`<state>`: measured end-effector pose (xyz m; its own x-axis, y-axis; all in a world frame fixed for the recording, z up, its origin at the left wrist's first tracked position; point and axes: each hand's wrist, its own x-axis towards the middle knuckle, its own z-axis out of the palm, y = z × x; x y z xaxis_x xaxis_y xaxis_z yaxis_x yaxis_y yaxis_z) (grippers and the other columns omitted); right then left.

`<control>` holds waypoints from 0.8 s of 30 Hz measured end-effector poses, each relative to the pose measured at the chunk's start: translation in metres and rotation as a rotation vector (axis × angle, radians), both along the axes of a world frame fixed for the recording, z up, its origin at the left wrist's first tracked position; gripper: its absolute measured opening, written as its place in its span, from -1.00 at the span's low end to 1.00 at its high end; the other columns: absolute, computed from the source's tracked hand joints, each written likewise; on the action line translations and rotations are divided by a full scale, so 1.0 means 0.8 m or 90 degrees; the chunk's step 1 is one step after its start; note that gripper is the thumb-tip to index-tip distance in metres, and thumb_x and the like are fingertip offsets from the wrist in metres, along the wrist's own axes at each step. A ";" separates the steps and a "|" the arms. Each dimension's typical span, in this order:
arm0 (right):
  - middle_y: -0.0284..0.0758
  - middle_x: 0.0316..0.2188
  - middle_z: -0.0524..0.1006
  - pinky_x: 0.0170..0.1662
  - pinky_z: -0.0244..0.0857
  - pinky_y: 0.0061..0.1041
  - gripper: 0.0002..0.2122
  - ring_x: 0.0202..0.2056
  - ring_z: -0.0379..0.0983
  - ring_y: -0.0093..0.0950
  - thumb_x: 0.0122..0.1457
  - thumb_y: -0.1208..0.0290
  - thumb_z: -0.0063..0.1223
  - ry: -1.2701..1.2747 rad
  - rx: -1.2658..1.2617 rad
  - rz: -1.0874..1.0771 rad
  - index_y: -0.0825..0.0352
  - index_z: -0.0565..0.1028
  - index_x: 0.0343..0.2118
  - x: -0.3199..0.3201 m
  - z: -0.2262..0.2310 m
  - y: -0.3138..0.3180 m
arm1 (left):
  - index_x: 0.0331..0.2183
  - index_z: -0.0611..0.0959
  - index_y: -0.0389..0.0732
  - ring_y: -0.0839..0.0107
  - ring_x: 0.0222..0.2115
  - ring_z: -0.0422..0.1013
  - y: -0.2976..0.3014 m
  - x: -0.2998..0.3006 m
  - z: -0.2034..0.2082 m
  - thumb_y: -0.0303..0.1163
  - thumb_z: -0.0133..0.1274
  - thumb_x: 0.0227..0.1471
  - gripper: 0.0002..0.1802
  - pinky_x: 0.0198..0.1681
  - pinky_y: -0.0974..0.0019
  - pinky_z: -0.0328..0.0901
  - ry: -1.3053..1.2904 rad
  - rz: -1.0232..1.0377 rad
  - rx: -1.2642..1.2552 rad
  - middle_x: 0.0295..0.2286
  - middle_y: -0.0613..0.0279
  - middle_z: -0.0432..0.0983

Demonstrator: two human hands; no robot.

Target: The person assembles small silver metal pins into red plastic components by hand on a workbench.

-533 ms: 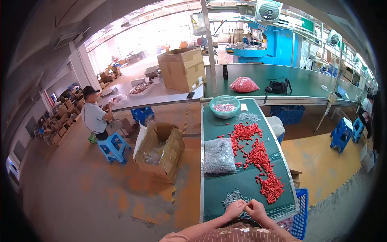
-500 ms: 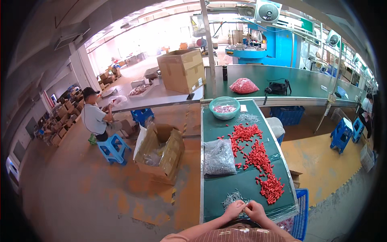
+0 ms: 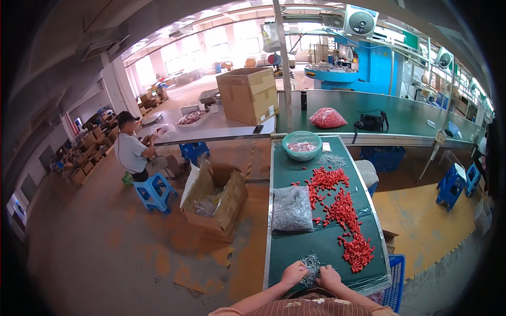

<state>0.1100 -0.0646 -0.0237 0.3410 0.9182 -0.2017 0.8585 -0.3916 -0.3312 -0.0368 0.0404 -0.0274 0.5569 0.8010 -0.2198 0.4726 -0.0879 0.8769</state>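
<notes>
My left hand [image 3: 293, 274] is at the near end of the green-topped table [image 3: 287, 247], its fingers drawn together at the left side of a small pile of thin grey metal pins [image 3: 311, 260]. On the pile's other side my right hand [image 3: 329, 276] has its fingers pinched together, a short gap from the left. What either hand holds is too small to make out. Small red cylindrical pieces [image 3: 358, 254] lie in heaps up the table, the nearest just beyond my right hand. Left of them lies a clear plastic bag of grey metal pieces [image 3: 292, 210].
A green mesh basket [image 3: 301, 152] and more loose pins [image 3: 332, 160] stand at the far end. A blue crate [image 3: 395, 279] sits by the right edge. An open carton [image 3: 216, 210] stands on the floor to the left, near a seated person [image 3: 130, 147].
My hands were together over the near pile and have moved apart, the left one outward to the left. The whole view has shifted slightly.
</notes>
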 end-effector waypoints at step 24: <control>-0.17 -0.46 0.56 -0.34 0.37 -0.49 -0.82 -0.44 0.52 -0.37 -0.09 0.45 0.06 0.436 0.137 -0.186 0.40 0.54 -0.40 0.042 -0.049 -0.005 | -0.52 0.61 -0.27 0.72 -0.67 0.23 -0.005 -0.017 -0.001 -0.41 0.10 -0.14 -0.88 -0.61 0.54 0.13 -0.085 0.096 -0.140 -0.70 0.47 0.40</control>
